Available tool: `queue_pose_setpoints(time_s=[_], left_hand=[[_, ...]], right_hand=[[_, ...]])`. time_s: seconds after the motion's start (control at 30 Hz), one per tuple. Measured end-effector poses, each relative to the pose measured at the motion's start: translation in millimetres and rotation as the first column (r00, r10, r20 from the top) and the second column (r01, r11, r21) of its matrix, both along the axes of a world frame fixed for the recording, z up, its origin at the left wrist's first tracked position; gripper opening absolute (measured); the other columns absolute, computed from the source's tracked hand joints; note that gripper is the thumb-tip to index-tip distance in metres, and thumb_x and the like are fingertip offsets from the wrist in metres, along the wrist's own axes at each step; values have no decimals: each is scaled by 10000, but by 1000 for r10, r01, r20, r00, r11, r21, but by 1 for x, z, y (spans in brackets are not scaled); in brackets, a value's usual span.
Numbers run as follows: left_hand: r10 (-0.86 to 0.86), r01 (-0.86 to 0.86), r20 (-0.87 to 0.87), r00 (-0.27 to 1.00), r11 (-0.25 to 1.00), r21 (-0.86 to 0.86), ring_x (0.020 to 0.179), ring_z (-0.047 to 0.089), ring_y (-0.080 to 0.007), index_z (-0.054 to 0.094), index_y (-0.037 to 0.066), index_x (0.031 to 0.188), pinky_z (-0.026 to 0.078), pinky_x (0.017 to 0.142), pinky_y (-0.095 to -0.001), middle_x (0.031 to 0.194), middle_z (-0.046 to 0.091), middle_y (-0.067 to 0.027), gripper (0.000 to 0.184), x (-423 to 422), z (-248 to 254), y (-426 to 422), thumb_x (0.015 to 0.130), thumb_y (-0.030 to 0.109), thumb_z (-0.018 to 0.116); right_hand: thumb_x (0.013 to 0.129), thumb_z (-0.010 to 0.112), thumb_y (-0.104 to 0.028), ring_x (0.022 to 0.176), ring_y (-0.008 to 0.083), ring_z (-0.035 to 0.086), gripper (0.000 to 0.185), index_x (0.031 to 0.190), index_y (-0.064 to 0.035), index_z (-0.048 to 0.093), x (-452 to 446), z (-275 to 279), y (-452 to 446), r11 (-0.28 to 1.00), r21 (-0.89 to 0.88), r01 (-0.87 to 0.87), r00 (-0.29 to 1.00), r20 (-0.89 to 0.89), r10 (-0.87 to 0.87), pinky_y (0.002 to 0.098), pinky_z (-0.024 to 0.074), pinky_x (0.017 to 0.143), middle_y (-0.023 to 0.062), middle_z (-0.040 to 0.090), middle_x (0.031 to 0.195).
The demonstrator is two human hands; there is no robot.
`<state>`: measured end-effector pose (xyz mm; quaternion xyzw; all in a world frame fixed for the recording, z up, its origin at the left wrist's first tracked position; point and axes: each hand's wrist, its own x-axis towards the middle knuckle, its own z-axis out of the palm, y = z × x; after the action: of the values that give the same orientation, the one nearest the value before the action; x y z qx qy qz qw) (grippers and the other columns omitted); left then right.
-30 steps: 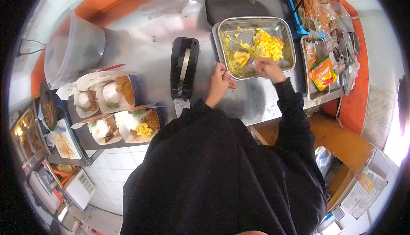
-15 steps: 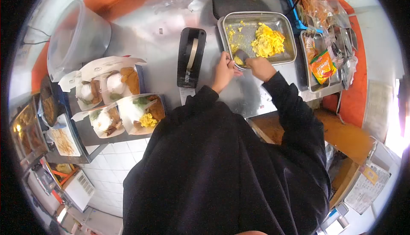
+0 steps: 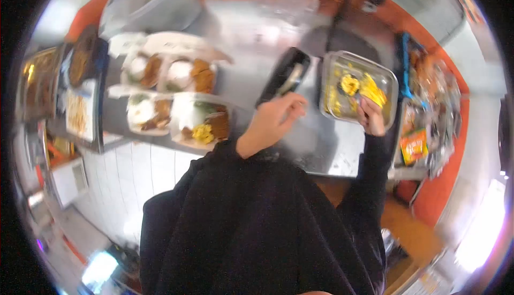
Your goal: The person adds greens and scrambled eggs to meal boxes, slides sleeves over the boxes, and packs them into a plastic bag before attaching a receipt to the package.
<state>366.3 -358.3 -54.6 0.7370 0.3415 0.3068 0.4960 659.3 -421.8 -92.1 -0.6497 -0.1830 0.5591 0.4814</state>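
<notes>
Person's left hand (image 3: 272, 124) loosely curled, seemingly holding nothing, near a black holder (image 3: 284, 74), right hand (image 3: 371, 117) closed on a blurred spoon (image 3: 354, 99) over yellow egg (image 3: 373, 90) in a metal tray (image 3: 326, 83), steel desk (image 3: 235, 75), meal boxes (image 3: 184, 46) leftward.

"Bright or dim?"
"Bright overall, blown out to white at the lower right and again in a patch at the lower left."
"Any glare on the desk (image 3: 235, 43)?"
"Gleaming pale in the upper middle, then darkened by a soft-edged shadow between the left fingers (image 3: 289, 101) and the pan (image 3: 394, 80)."
"Sharp enough to read the packet (image 3: 415, 146)?"
"No, smeared past reading; blurred too across the fingers, case (image 3: 278, 78) and boxes (image 3: 176, 45)."
"And toward the edges?"
"Bent hard, as through a fisheye, curving even the orange wall (image 3: 436, 198); black at the corners, tinged purple at the lower right."
</notes>
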Motion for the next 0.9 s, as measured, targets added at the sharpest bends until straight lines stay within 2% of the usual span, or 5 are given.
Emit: queue_pose_setpoints(time_s=[0.13, 0.23, 0.5, 0.8, 0.9], left_hand=[[666, -239, -212, 715, 519, 821, 810, 571, -304, 565, 28, 936, 432, 745, -389, 849, 599, -142, 245, -89, 17, 36, 834, 243, 506], [397, -328, -731, 556, 912, 246, 762, 553, -302, 582, 42, 923, 424, 709, -377, 809, 591, -146, 254, -132, 25, 20, 833, 265, 498], [554, -498, -337, 761, 832, 242, 712, 555, -302, 577, 24, 928, 425, 657, -367, 771, 588, -147, 180, -175, -16, -31, 820, 158, 524], [599, -553, -197, 776, 796, 245, 749, 565, -288, 581, 19, 899, 443, 653, -345, 797, 597, -129, 133, -175, -13, -19, 810, 108, 537], [623, -593, -78, 779, 771, 232, 736, 583, -269, 574, 15, 904, 454, 658, -324, 804, 598, -122, 122, -155, -9, -12, 828, 93, 518]], right_hand=[[872, 489, -229, 423, 14, 301, 218, 1018, -74, 533, -67, 27, 43, 906, 175, -386, 893, -174, 414, 164, 207, 362, -50, 430, 601], [877, 476, -242, 456, 23, 334, 213, 1001, -75, 524, -150, 33, 84, 859, 141, -491, 836, -201, 511, 177, 245, 390, -43, 441, 617], [844, 448, -198, 725, 343, 569, 188, 968, -57, 446, -338, -64, 135, 391, -171, -904, -7, 921, 388, 433, 436, 568, 152, 548, 845], [895, 416, -214, 562, 228, 523, 195, 990, -54, 473, -326, -61, 138, 539, 304, -785, 536, 770, 346, 310, 382, 454, 82, 504, 683], [918, 391, -235, 461, 74, 371, 229, 1001, -47, 494, -279, -3, 113, 897, 262, -357, 905, -143, 401, 191, 259, 404, -7, 451, 647]])
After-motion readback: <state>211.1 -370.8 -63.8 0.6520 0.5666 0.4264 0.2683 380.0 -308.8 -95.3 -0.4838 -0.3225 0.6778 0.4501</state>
